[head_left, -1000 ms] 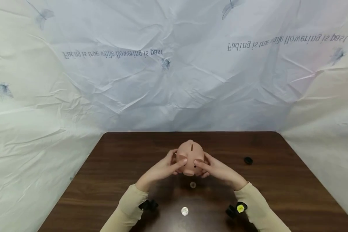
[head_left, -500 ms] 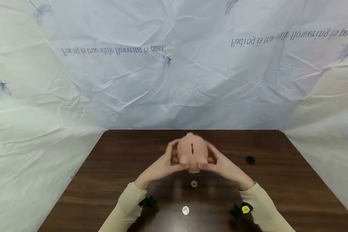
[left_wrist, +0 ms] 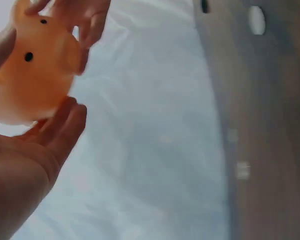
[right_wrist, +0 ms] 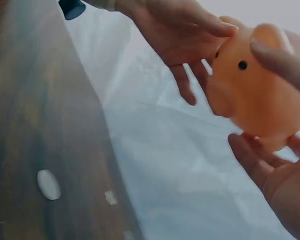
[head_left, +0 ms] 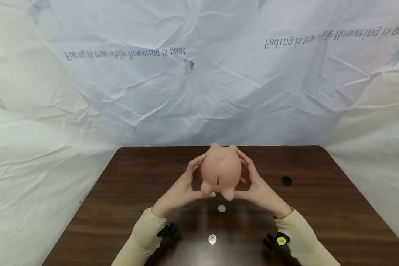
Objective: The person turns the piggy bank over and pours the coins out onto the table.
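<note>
A pink piggy bank is held up over the table between both hands, nose tipped down. Its coin slot faces the head camera, with the tail above and the ears at the bottom. My left hand grips its left side, thumb by the ear and fingers spread round the body. On the other side, my right hand holds it in the same way. Black eyes and the snout show in the right wrist view, where the bank looks orange. Below it lie a plain pale disc and a patterned silvery disc.
A small black round piece lies on the right of the dark wooden table. White printed sheeting hangs behind the table and along both sides. A black wrist camera sits on the left sleeve, another on the right.
The hands have raised the piggy bank and tipped it nose-down, so the slot has turned toward the head camera and the tail and hind feet now show. Both discs stay where they were.
</note>
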Available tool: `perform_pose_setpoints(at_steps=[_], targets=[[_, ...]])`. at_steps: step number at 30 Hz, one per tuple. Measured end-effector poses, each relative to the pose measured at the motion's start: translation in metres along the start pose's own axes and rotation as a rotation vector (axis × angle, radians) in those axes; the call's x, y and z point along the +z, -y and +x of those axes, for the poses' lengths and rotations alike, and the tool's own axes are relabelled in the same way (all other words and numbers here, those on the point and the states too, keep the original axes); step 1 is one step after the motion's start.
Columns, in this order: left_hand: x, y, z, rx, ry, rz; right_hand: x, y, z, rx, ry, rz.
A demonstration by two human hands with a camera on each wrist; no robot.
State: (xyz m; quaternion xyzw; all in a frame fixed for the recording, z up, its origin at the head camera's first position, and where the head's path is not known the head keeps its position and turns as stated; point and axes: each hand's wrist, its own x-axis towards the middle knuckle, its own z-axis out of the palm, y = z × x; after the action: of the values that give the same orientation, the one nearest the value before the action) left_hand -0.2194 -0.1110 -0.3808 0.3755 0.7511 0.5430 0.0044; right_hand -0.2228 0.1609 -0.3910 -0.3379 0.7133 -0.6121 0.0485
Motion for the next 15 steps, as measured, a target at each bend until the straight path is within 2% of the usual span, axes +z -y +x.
perform_pose_setpoints(at_steps=[2, 5, 6, 7, 8, 9, 13, 15], targets=[[0.001, 0.004, 0.001, -0.109, 0.017, -0.034, 0.001, -0.011, 0.003, 0.109, 0.008, 0.035], [0.010, 0.026, 0.002, -0.322, 0.035, -0.029, 0.003, -0.032, 0.005, 0.357, 0.032, 0.069], [0.012, 0.035, 0.002, -0.360, 0.035, -0.017, 0.004, -0.038, 0.005, 0.418, 0.037, 0.080], [0.013, 0.035, 0.002, -0.362, 0.038, -0.002, 0.004, -0.041, 0.004, 0.450, 0.041, 0.088], [0.014, 0.034, 0.003, -0.347, 0.024, 0.008, 0.004, -0.041, 0.004, 0.440, 0.044, 0.095], [0.014, 0.033, 0.003, -0.304, 0.003, 0.016, 0.004, -0.040, 0.004, 0.396, 0.042, 0.105], [0.003, 0.009, 0.004, -0.061, -0.053, 0.000, 0.001, -0.020, 0.006, 0.066, 0.025, 0.133], [-0.001, 0.014, 0.003, -0.010, -0.045, -0.019, 0.003, -0.017, 0.007, -0.025, 0.022, 0.132]])
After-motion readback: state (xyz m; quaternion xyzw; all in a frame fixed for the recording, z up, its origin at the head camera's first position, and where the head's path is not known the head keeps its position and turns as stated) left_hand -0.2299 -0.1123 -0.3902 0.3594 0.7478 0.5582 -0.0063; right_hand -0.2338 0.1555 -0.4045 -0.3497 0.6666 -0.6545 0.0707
